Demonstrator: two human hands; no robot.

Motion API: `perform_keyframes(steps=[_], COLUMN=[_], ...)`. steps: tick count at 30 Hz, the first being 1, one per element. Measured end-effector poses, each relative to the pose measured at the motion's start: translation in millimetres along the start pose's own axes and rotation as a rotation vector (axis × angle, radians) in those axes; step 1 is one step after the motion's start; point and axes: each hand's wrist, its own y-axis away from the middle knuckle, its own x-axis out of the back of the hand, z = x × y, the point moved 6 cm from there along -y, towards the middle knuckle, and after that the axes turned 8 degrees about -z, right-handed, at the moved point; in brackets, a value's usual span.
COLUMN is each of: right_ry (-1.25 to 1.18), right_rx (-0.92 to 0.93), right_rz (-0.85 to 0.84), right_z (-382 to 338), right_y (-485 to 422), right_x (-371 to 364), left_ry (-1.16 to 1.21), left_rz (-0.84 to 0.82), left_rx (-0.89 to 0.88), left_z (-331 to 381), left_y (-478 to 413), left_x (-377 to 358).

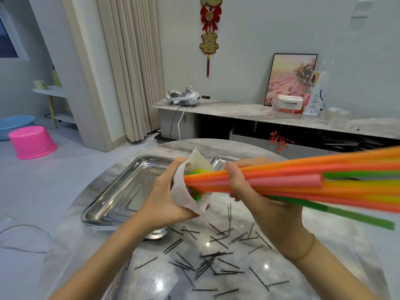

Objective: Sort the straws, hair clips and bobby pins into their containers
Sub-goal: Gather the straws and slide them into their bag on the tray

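Straws (281, 180) in right hand (259, 200); box (290, 104) label perhaps "…sonic".

Bundle of orange, pink, green straws (303, 180) held level above table, black bobby pins (207, 260) scattered flat below

Two trays (112, 198) and one bag (184, 195) are seen. Straws (281, 180) and bobby pins (205, 263) are too many to be counted.
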Motion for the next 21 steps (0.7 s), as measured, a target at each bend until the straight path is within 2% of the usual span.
perform_keyframes(steps=[1,4,5,8,10,17,21], right_ry=[0.041,-0.061,-0.064,-0.077,-0.115,-0.168,-0.105], right_rx=[0.091,0.272,0.317,0.35,0.339,0.513,0.562], right_rz=[0.022,0.239,0.245,0.236,0.275,0.431,0.379], right_z=[-18.4,-50.6,-53.6,-49.9,-44.9,-43.4,-47.2], right_y=[11.8,23.9,28.6,23.3,20.6,29.1,28.0], right_x=[0.1,9.2,11.5,8.3,8.9,19.4,17.3], left_ry=[-0.013,-0.039,-0.046,-0.093,-0.135,-0.143,-0.144], left_rz=[0.003,-0.027,-0.035,-0.05,-0.057,0.032,0.043], left_rx=[0.0,0.004,0.004,-0.001,0.005,-0.025,-0.027], left_z=[0.2,-1.9,-2.9,-5.5,-5.6,-3.7,-3.0], left_y=[0.5,1.0,1.2,2.7,3.9,0.5,0.9], left_x=[-1.0,-6.3,-8.0,-13.9,-19.0,-11.7,-8.0])
